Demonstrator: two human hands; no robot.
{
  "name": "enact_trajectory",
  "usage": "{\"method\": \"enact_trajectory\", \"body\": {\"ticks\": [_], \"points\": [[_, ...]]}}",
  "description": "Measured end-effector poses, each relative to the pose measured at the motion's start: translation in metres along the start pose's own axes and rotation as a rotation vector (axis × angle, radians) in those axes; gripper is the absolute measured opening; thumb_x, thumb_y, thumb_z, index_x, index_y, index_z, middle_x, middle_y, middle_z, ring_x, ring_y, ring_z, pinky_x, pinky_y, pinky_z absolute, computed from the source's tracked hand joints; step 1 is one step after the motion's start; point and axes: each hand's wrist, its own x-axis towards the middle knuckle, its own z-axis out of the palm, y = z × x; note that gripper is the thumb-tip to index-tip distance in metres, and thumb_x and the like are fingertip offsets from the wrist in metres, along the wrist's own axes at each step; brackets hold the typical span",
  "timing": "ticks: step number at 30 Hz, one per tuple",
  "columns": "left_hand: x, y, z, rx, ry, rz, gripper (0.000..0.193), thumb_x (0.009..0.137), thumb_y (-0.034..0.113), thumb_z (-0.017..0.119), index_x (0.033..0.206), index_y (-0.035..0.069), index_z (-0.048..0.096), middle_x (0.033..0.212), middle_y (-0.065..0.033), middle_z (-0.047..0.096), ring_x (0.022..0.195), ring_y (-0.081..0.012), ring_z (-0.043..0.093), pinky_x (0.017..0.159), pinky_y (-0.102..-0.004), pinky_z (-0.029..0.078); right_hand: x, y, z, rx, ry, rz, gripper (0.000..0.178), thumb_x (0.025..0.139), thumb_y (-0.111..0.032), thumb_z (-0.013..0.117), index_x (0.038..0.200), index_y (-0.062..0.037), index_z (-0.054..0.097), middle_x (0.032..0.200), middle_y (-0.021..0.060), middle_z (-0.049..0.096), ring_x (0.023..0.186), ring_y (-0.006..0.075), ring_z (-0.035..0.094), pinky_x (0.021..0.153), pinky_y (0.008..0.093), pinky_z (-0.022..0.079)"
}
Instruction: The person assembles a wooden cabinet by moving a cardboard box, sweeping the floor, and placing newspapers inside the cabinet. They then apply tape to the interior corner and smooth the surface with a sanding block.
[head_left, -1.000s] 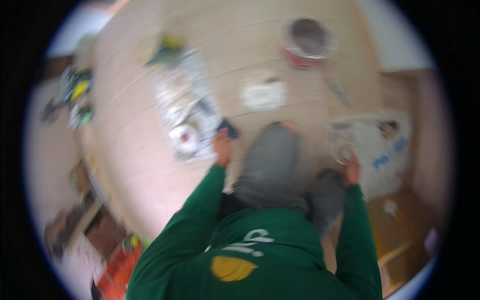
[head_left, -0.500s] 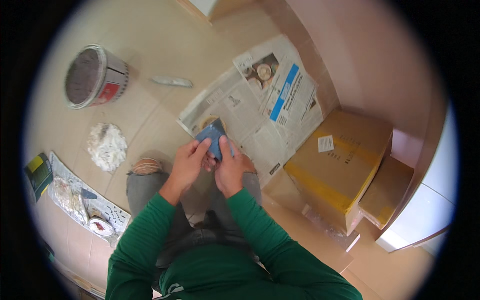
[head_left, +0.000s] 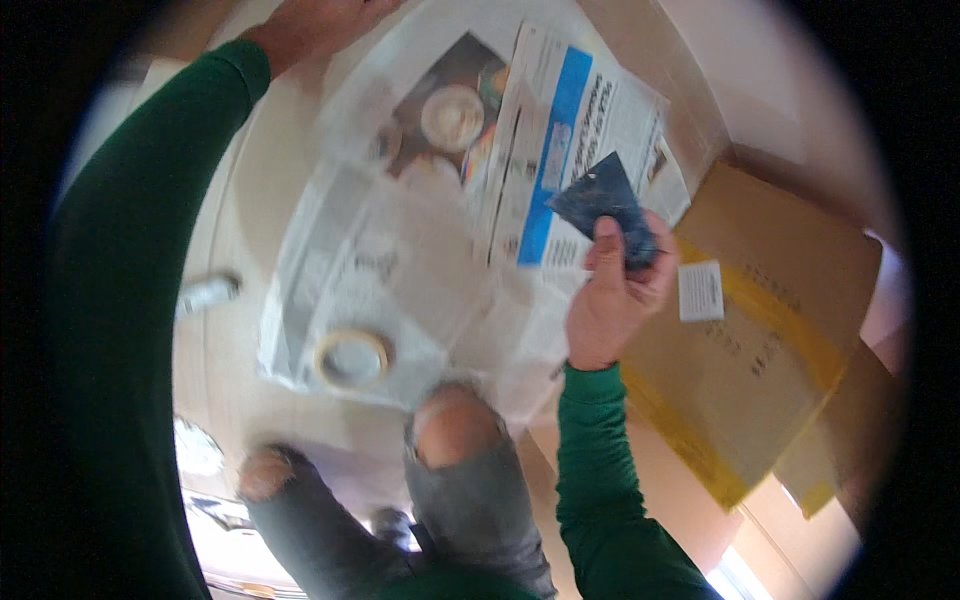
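Observation:
My right hand holds a folded piece of dark blue-grey sandpaper, the thumb on top and the fingers curled under it. The sandpaper is above the spread newspaper, near the page with a blue stripe. My left hand reaches far forward at the upper left, past the newspaper's edge. Its fingers stretch out and are partly cut off by the top edge; no held thing shows in it. A roll of masking tape lies flat on the newspaper, in front of my knees.
A brown cardboard box with yellow tape stands at the right beside the newspaper, with a smaller box behind it. At the left, a grey utility knife lies on the floor. A white crumpled heap shows partly past my left sleeve.
My hands have parted. The left has let go of the sandpaper and reached forward and left; the right has carried it forward and right. The view has shifted closer to the newspaper.

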Motion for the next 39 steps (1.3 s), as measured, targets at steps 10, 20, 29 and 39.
{"method": "enact_trajectory", "body": {"ticks": [10,20,29,39], "points": [[0.075,-0.016,0.025,0.195,-0.016,0.081,0.061,0.094,0.047,0.060,0.146,0.014,0.051,0.156,-0.0205,0.044,0.148,-0.0456,0.035,0.124,-0.0591,0.024,0.216,0.015,0.144,-0.287,-0.123,-0.397,0.039,0.092,-0.009,0.073,0.131,-0.0063,0.064,0.104,0.0090,0.064,0.093,0.0236,0.063,0.086,0.0368,0.054],[0.096,-0.030,0.016,0.059,-0.144,0.017,0.063,0.090,0.044,0.064,0.145,0.016,0.054,0.154,-0.0219,0.043,0.147,-0.0486,0.033,0.124,-0.0630,0.023,0.276,0.018,0.236,-0.747,-0.494,-0.704,0.068,0.070,0.002,0.075,0.137,-0.0050,0.061,0.123,0.0171,0.061,0.110,0.0395,0.059,0.096,0.0489,0.052],[0.105,-0.029,0.004,-0.015,-0.175,-0.026,0.066,0.085,0.041,0.070,0.144,0.015,0.056,0.148,-0.0236,0.048,0.139,-0.0493,0.041,0.119,-0.0652,0.029,0.320,-0.001,0.322,-0.720,-0.573,-0.752,0.044,0.089,-0.005,0.055,0.133,0.0004,0.061,0.123,0.0236,0.065,0.109,0.0418,0.064,0.097,0.0512,0.053],[0.105,-0.033,0.004,-0.061,-0.183,-0.015,0.069,0.085,0.041,0.071,0.147,0.015,0.054,0.150,-0.0264,0.044,0.143,-0.0536,0.035,0.120,-0.0691,0.023,0.323,0.002,0.356,-0.803,-0.570,-0.710,0.048,0.089,0.000,0.055,0.137,0.0010,0.057,0.131,0.0231,0.061,0.120,0.0439,0.058,0.104,0.0507,0.049]]}}
